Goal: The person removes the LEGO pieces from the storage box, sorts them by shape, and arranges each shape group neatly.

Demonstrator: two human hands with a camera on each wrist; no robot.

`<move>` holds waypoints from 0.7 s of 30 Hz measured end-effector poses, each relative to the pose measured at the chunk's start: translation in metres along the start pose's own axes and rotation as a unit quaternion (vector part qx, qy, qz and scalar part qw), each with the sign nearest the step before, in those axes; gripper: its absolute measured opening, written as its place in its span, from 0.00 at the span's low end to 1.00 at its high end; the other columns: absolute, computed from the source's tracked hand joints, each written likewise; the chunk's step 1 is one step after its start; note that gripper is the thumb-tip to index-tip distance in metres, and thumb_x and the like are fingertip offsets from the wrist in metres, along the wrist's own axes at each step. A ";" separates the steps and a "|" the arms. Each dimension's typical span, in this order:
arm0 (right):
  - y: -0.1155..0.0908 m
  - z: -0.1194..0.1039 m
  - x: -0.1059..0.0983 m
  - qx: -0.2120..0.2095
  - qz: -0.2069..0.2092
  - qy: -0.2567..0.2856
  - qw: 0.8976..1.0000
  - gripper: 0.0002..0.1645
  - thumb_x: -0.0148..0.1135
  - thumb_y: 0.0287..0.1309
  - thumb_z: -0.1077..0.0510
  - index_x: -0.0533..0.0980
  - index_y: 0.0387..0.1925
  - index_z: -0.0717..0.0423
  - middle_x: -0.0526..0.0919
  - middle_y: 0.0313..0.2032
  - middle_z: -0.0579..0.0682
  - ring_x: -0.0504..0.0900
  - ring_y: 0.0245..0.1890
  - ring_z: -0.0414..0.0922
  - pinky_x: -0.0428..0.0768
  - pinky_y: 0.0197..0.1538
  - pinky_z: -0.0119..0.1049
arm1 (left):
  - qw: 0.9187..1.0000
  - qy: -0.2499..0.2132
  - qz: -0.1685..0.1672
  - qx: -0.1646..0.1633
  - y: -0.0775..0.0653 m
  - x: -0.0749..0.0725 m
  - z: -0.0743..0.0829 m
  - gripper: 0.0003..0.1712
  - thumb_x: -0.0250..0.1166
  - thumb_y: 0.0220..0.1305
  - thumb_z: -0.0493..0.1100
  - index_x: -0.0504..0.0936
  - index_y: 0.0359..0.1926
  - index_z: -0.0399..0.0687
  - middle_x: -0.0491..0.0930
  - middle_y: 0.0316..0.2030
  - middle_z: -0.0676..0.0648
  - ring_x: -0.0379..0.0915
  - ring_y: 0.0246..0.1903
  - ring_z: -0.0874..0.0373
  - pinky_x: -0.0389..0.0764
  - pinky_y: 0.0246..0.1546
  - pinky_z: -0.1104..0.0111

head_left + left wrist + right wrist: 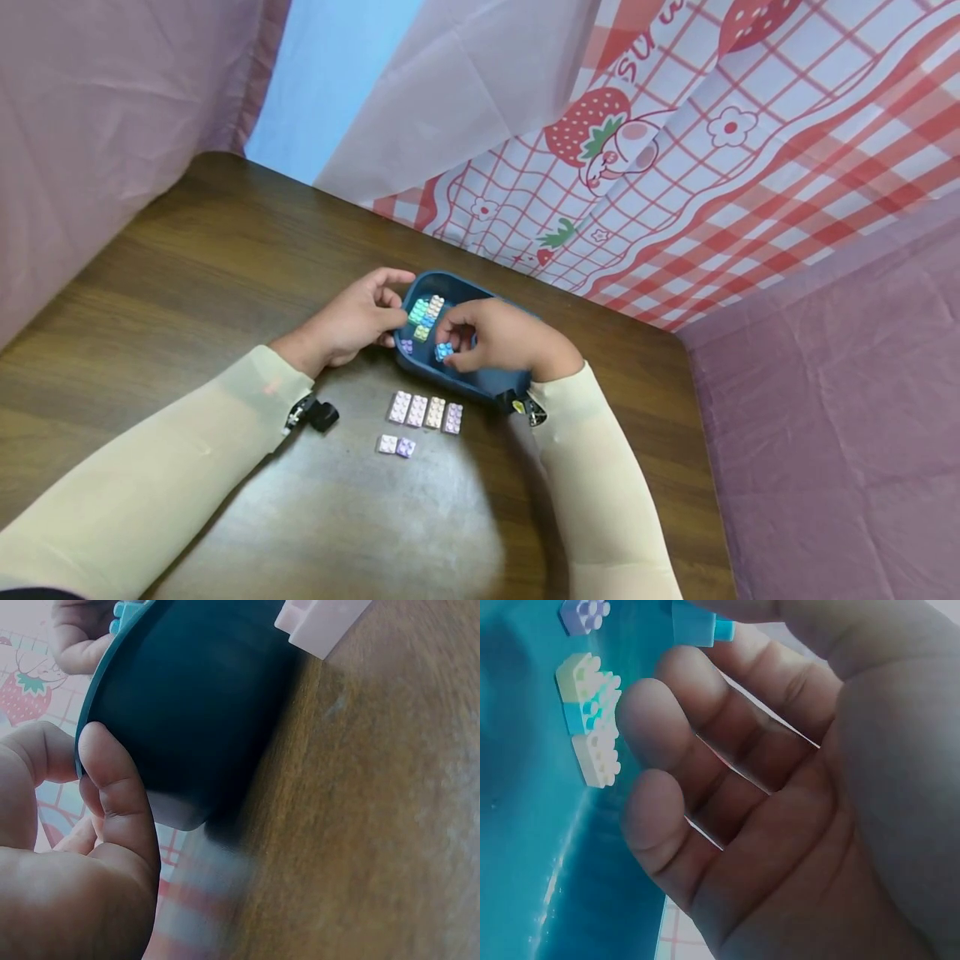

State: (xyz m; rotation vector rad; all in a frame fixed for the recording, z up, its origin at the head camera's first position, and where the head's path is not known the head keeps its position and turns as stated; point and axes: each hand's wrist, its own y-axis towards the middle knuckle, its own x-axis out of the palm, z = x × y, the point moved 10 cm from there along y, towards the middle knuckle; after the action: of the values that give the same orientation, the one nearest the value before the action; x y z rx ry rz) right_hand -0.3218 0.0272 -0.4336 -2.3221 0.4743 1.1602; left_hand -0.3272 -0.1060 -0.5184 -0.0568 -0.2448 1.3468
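Observation:
My left hand (360, 317) pinches the rim of a dark blue-teal tub (457, 385) at its left end; in the left wrist view thumb and finger close over the tub's edge. Over the inside of the tub, my right hand (498, 337) pinches a blue toy brick (443, 352) between thumb and fingers. The right wrist view shows that blue brick (694, 624) at the top edge, partly cut off. Several bricks lie in the tub: a green one (418, 312), a cream one (436, 306), a yellow-green one (422, 334) and a purple one (407, 346).
On the wooden table (322, 500) in front of the tub, several pale 2x4 bricks (417, 410) stand in a row. Nearer lie a white brick (387, 444) and a purple brick (406, 448), side by side. Cloth curtains (810, 400) surround the table's sides and back.

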 end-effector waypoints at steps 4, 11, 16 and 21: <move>-0.007 -0.004 0.004 -0.003 0.007 -0.001 1.000 0.08 0.75 0.60 0.50 0.82 0.39 0.38 0.83 0.33 0.37 0.81 0.33 0.35 0.85 0.39 0.32 | 1.000 0.001 -0.001 0.003 -0.001 0.001 0.001 0.41 0.63 0.66 0.28 0.64 0.77 0.52 0.72 0.42 0.42 0.73 0.37 0.50 0.86 0.29 0.66; -0.022 -0.014 0.014 -0.015 0.024 0.006 1.000 0.08 0.74 0.60 0.50 0.82 0.40 0.38 0.84 0.35 0.41 0.81 0.35 0.36 0.87 0.42 0.38 | 1.000 -0.001 -0.007 0.008 -0.001 0.002 0.001 0.40 0.63 0.66 0.28 0.64 0.77 0.51 0.72 0.41 0.41 0.73 0.37 0.50 0.85 0.29 0.67; -0.033 -0.025 0.020 -0.034 0.042 -0.015 0.998 0.09 0.73 0.61 0.50 0.82 0.41 0.40 0.84 0.34 0.41 0.80 0.34 0.35 0.84 0.40 0.33 | 1.000 -0.003 -0.007 0.011 0.000 0.001 0.001 0.40 0.62 0.66 0.28 0.63 0.77 0.50 0.71 0.41 0.41 0.72 0.36 0.51 0.85 0.28 0.67; -0.044 -0.040 0.028 -0.057 0.057 -0.024 0.997 0.08 0.73 0.60 0.53 0.82 0.40 0.43 0.82 0.32 0.41 0.79 0.32 0.37 0.81 0.35 0.29 | 1.000 -0.002 -0.004 0.012 -0.001 0.002 0.001 0.40 0.62 0.66 0.28 0.64 0.76 0.51 0.71 0.41 0.42 0.72 0.36 0.50 0.85 0.28 0.67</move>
State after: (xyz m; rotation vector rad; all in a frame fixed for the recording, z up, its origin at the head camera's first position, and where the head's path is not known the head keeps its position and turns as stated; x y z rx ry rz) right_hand -0.2580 0.0382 -0.4234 -2.3832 0.5415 1.3249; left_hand -0.3260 -0.1046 -0.5168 -0.0329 -0.2314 1.3409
